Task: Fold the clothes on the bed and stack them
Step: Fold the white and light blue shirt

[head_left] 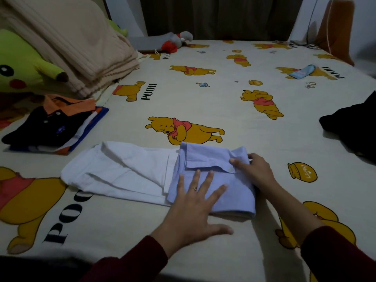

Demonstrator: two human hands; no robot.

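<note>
Under the left hand (195, 202), shirt (211, 180) front seems hidden.

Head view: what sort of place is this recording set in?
Most likely a home bedroom: a bed with a Winnie the Pooh sheet, a Pikachu plush toy beside a folded beige blanket, and dark curtains behind.

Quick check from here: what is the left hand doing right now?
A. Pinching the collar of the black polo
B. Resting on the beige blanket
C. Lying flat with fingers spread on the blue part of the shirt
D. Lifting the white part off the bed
C: the left hand lies flat, fingers spread, on the blue part of the blue-and-white shirt, while the right hand grips the collar end.
</note>
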